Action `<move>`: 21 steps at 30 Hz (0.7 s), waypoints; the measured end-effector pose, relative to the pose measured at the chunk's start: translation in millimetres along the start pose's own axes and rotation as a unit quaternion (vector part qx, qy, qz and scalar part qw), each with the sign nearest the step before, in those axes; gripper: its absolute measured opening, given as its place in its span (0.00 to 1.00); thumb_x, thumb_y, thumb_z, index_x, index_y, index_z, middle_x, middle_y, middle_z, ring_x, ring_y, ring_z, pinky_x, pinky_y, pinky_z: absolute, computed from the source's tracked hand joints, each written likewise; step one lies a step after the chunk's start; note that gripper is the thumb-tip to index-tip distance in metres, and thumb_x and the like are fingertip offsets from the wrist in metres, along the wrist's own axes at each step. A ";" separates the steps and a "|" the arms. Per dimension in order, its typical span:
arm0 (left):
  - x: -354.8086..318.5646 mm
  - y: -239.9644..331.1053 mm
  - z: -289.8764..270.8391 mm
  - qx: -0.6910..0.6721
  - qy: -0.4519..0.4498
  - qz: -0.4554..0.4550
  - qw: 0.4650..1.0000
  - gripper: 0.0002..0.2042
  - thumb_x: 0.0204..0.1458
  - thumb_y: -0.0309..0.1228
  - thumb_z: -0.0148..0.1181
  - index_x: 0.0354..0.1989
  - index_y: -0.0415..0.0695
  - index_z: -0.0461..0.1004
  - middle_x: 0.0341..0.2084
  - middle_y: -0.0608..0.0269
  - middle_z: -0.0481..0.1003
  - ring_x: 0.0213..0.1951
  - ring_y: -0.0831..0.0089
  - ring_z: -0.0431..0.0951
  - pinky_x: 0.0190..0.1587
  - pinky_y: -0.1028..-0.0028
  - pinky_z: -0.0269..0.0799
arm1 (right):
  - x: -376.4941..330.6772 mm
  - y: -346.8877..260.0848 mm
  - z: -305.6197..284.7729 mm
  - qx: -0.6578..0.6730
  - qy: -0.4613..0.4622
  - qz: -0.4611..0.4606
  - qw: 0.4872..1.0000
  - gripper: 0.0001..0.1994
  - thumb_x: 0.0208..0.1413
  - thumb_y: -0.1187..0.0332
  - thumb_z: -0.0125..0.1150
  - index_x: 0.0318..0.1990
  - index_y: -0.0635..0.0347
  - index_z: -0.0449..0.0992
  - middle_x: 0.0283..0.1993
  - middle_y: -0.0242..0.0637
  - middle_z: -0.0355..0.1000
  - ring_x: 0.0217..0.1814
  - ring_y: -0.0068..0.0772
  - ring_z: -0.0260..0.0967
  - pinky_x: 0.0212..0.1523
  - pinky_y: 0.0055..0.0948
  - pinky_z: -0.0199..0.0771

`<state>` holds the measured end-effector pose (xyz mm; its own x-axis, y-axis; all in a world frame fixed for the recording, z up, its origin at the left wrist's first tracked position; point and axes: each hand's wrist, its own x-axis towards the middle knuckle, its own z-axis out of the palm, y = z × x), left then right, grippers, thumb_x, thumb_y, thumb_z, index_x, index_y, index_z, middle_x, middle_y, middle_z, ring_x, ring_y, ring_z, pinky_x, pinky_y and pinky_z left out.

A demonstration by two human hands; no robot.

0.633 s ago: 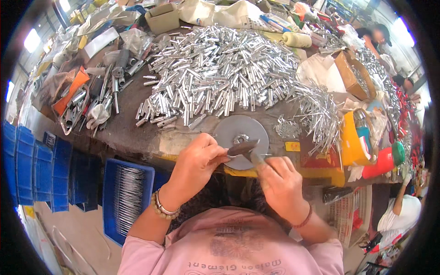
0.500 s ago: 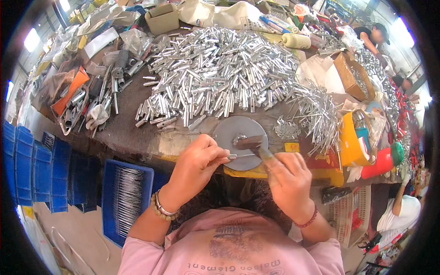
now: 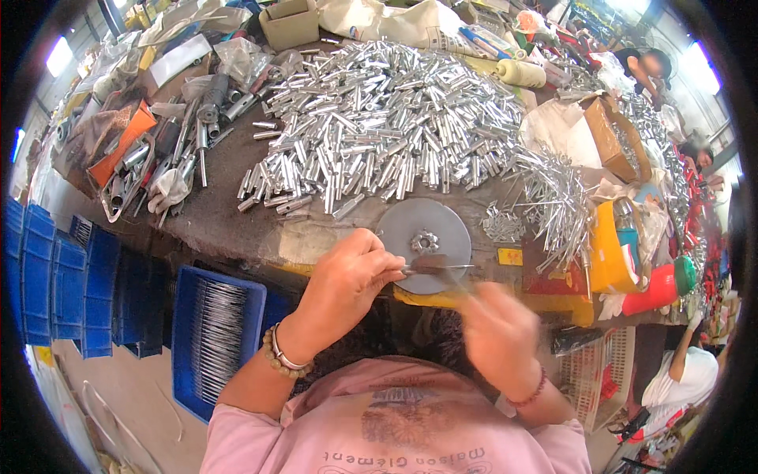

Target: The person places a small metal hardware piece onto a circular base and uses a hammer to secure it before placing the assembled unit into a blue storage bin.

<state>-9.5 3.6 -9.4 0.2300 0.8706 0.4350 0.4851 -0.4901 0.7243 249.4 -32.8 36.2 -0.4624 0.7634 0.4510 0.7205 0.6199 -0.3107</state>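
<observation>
My left hand (image 3: 347, 276) pinches a thin metal pin (image 3: 442, 268) that lies flat across the near part of a grey round disc (image 3: 442, 221). The disc rests on the bench's front edge and has a toothed nut (image 3: 424, 241) at its centre. My right hand (image 3: 501, 332) is blurred with motion just below and right of the disc. It is closed on a small hammer-like tool whose dark head (image 3: 426, 260) is smeared over the pin. A big heap of short silver tubes (image 3: 379, 134) covers the bench behind the disc.
A blue crate of thin rods (image 3: 217, 332) sits under the bench at left, beside stacked blue crates (image 3: 47, 284). Yellow (image 3: 604, 245) and red (image 3: 655, 288) containers and a cardboard box (image 3: 616, 138) crowd the right. Another person (image 3: 687, 371) is at lower right.
My right hand has dropped back toward me and turned blurry, swinging the tool head down onto the pin. My left hand has stayed at the disc's near edge.
</observation>
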 end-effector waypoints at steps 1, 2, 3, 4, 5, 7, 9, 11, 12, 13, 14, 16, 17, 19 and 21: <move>-0.3 -2.2 -0.2 0.005 -0.007 0.001 1.000 0.10 0.53 0.21 0.76 0.43 0.42 0.85 0.35 0.57 0.76 0.37 0.58 0.79 0.40 0.63 0.75 | -3.2 4.5 17.0 0.022 -0.003 0.035 0.999 0.17 0.57 0.79 0.68 0.53 0.54 0.86 0.36 0.37 0.71 0.33 0.42 0.77 0.31 0.41 0.79; 0.5 -2.9 -0.3 0.010 -0.015 0.002 1.000 0.11 0.53 0.21 0.77 0.45 0.43 0.86 0.36 0.59 0.76 0.36 0.61 0.78 0.39 0.67 0.75 | -2.3 6.4 13.0 0.019 -0.001 0.036 0.999 0.17 0.57 0.79 0.68 0.53 0.54 0.86 0.36 0.37 0.71 0.33 0.42 0.77 0.31 0.41 0.79; 0.2 -2.4 -1.2 0.010 -0.014 0.002 1.000 0.11 0.53 0.21 0.77 0.45 0.43 0.86 0.36 0.59 0.76 0.36 0.61 0.78 0.39 0.67 0.75 | 2.8 8.4 8.9 0.001 -0.010 0.034 0.999 0.18 0.57 0.79 0.68 0.54 0.54 0.86 0.36 0.37 0.72 0.34 0.43 0.78 0.32 0.41 0.79; 0.2 -0.9 -2.5 0.007 -0.019 -0.006 1.000 0.11 0.53 0.21 0.77 0.45 0.42 0.86 0.36 0.58 0.76 0.36 0.61 0.79 0.40 0.66 0.75 | 6.7 10.2 6.7 -0.017 -0.019 0.033 0.999 0.19 0.57 0.79 0.68 0.55 0.53 0.85 0.37 0.37 0.72 0.34 0.43 0.78 0.32 0.41 0.79; 0.2 0.0 -3.1 0.004 -0.024 -0.014 1.000 0.11 0.53 0.21 0.76 0.45 0.42 0.86 0.36 0.58 0.76 0.36 0.61 0.79 0.40 0.66 0.75 | 8.1 11.8 9.4 0.012 0.004 0.038 0.999 0.20 0.57 0.79 0.68 0.57 0.54 0.85 0.38 0.38 0.74 0.35 0.45 0.79 0.33 0.40 0.80; -0.9 1.6 -1.6 0.012 -0.022 -0.017 1.000 0.10 0.54 0.21 0.76 0.44 0.42 0.86 0.36 0.58 0.76 0.37 0.61 0.79 0.40 0.66 0.75 | 19.0 12.3 3.7 0.077 0.014 0.057 0.995 0.20 0.58 0.79 0.68 0.58 0.54 0.85 0.39 0.39 0.74 0.36 0.46 0.79 0.35 0.41 0.81; -2.7 -0.3 0.0 0.019 -0.021 -0.022 0.999 0.10 0.54 0.22 0.76 0.44 0.42 0.86 0.36 0.58 0.76 0.37 0.61 0.79 0.40 0.66 0.75 | 30.5 20.6 3.6 0.142 0.024 0.078 0.987 0.20 0.58 0.78 0.69 0.58 0.54 0.85 0.40 0.40 0.75 0.37 0.47 0.80 0.37 0.42 0.81; -1.1 -0.6 -2.4 0.019 -0.030 -0.019 0.999 0.09 0.55 0.22 0.75 0.44 0.42 0.87 0.36 0.59 0.76 0.38 0.62 0.79 0.41 0.67 0.75 | 38.0 33.8 3.0 0.082 -0.040 0.065 0.994 0.19 0.57 0.76 0.72 0.56 0.54 0.85 0.42 0.41 0.75 0.42 0.48 0.79 0.40 0.42 0.81; -1.1 1.0 -2.5 0.021 -0.030 -0.018 0.999 0.09 0.55 0.22 0.75 0.44 0.42 0.87 0.36 0.59 0.76 0.38 0.62 0.79 0.41 0.67 0.75 | 39.0 36.5 4.6 0.083 -0.039 0.064 0.994 0.19 0.57 0.76 0.72 0.56 0.54 0.85 0.42 0.41 0.75 0.42 0.48 0.79 0.40 0.42 0.81; -1.3 3.4 -2.2 0.016 -0.024 -0.022 0.999 0.09 0.55 0.22 0.75 0.45 0.42 0.87 0.36 0.59 0.76 0.38 0.62 0.79 0.41 0.67 0.75 | 39.5 38.7 6.0 -0.002 -0.007 0.010 1.000 0.19 0.56 0.75 0.73 0.56 0.54 0.85 0.42 0.41 0.75 0.43 0.47 0.79 0.41 0.41 0.80; -1.4 5.2 -1.7 0.011 -0.019 -0.026 0.999 0.09 0.55 0.22 0.75 0.45 0.43 0.87 0.36 0.59 0.76 0.38 0.62 0.79 0.42 0.67 0.75 | 39.5 39.7 6.6 -0.088 0.025 -0.044 0.995 0.20 0.54 0.73 0.74 0.56 0.53 0.85 0.42 0.40 0.75 0.44 0.47 0.78 0.42 0.41 0.79; -3.5 5.3 -1.0 0.009 -0.015 -0.034 0.999 0.10 0.55 0.22 0.75 0.45 0.43 0.88 0.37 0.59 0.76 0.38 0.62 0.79 0.42 0.67 0.75 | 31.6 25.4 7.0 -0.093 0.029 -0.043 0.994 0.16 0.53 0.72 0.75 0.49 0.54 0.83 0.42 0.39 0.76 0.44 0.45 0.77 0.41 0.40 0.79; -5.1 5.3 -0.6 0.006 -0.013 -0.041 0.999 0.10 0.55 0.22 0.75 0.46 0.43 0.88 0.37 0.59 0.76 0.38 0.63 0.79 0.43 0.67 0.76 | 22.4 20.3 9.7 -0.061 -0.017 -0.004 0.998 0.13 0.53 0.72 0.75 0.46 0.54 0.82 0.41 0.38 0.76 0.44 0.46 0.77 0.41 0.42 0.79; -6.1 4.0 -0.9 0.005 -0.016 -0.040 0.999 0.11 0.55 0.22 0.75 0.47 0.43 0.88 0.38 0.59 0.76 0.39 0.63 0.79 0.43 0.68 0.76 | 10.0 8.9 13.7 -0.017 -0.065 0.065 0.996 0.10 0.53 0.72 0.75 0.39 0.56 0.76 0.38 0.39 0.76 0.41 0.48 0.78 0.41 0.45 0.80; -6.3 4.9 1.5 0.004 -0.019 -0.038 0.999 0.12 0.55 0.22 0.75 0.48 0.44 0.88 0.39 0.59 0.77 0.40 0.63 0.80 0.43 0.68 0.76 | 3.7 -1.0 10.7 0.027 -0.087 0.106 0.990 0.11 0.54 0.71 0.74 0.40 0.56 0.77 0.37 0.41 0.78 0.39 0.49 0.79 0.40 0.46 0.80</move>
<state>-7.3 -4.2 -9.4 0.2242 0.9062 0.3586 0.5084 -0.4226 0.7503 241.4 -28.7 29.2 -0.3890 0.8942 0.2213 0.7842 0.4475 -0.4298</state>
